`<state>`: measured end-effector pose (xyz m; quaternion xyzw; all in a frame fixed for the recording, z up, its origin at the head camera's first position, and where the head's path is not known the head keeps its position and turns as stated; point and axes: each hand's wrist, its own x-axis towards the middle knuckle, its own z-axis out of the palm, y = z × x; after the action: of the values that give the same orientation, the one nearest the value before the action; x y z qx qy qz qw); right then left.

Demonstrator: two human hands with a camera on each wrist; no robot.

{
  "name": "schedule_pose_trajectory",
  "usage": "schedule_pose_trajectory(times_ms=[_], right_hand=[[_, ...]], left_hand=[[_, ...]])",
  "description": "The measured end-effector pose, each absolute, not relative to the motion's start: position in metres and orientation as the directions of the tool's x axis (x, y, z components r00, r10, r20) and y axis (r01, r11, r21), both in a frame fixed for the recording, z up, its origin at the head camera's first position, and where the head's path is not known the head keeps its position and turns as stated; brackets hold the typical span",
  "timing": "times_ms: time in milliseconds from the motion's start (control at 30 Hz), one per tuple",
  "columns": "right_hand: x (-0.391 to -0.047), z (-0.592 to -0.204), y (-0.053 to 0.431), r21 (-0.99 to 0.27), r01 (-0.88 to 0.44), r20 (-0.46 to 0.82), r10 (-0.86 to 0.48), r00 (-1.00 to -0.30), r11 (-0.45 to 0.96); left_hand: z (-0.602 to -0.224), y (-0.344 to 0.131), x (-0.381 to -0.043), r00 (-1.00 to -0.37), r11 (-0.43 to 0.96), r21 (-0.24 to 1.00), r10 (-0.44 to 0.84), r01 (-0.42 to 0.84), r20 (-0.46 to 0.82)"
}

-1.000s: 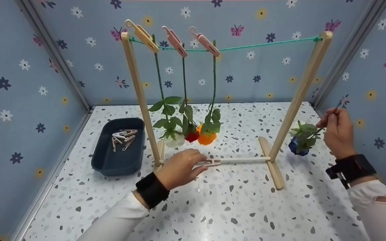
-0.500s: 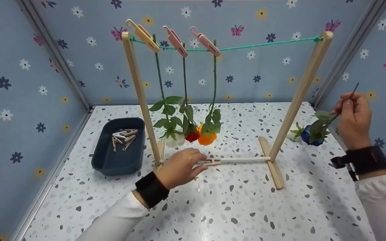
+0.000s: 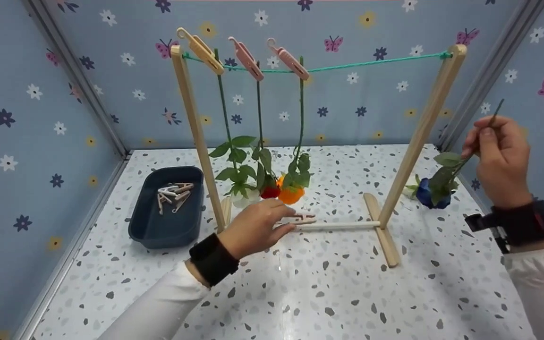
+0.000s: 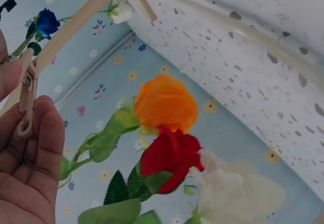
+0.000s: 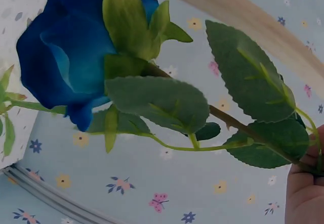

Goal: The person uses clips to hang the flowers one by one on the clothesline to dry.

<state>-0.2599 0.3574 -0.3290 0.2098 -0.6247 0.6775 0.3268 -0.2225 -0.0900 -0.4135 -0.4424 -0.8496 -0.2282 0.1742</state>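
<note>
My left hand (image 3: 259, 225) pinches a pale pink clothespin (image 4: 28, 95) between thumb and fingers, in front of the rack's lower rod. At the right, my right hand (image 3: 503, 158) grips the stem of a blue rose (image 3: 432, 192), whose bloom hangs down outside the rack's right post. In the right wrist view its leaves spread along the stem toward the fingers. From the green string (image 3: 376, 62) a white rose (image 3: 246, 197), a red rose (image 4: 171, 158) and an orange rose (image 4: 166, 103) hang upside down, each under its own clothespin; one is yellow (image 3: 201, 52), two pink.
A dark blue bin (image 3: 165, 208) with several clothespins (image 3: 175, 194) stands left of the wooden rack (image 3: 418, 141). Behind the right post another white flower (image 4: 120, 10) lies on the speckled table (image 3: 328, 288). Flower-patterned walls enclose the back and both sides.
My right hand has moved up and to the right with the blue rose, its stem now higher. My left hand has risen slightly with the clothespin.
</note>
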Motion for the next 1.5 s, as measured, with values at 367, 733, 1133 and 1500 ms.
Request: schedule_pose_trajectory(times_ms=[367,733,1133,1500], right_hand=[[-0.246,-0.314,0.302,-0.662,-0.750,0.749,-0.055,-0.660,-0.008],[-0.250,-0.306,0.252,-0.618,-0.784,0.757,-0.227,-0.613,0.054],[-0.267,-0.297,0.217,-0.694,-0.717,0.687,-0.237,-0.687,0.064],[-0.283,-0.294,0.196,-0.710,-0.703,0.687,-0.187,-0.703,0.036]], left_hand=[[-0.332,-0.077,-0.226,-0.436,0.462,0.113,0.686,0.879,0.583],[-0.259,-0.070,-0.229,-0.518,0.525,0.155,0.667,0.837,0.535],[-0.189,-0.060,-0.251,-0.610,0.622,0.202,0.561,0.757,0.559],[-0.148,-0.057,-0.269,-0.705,0.730,0.202,0.487,0.653,0.516]])
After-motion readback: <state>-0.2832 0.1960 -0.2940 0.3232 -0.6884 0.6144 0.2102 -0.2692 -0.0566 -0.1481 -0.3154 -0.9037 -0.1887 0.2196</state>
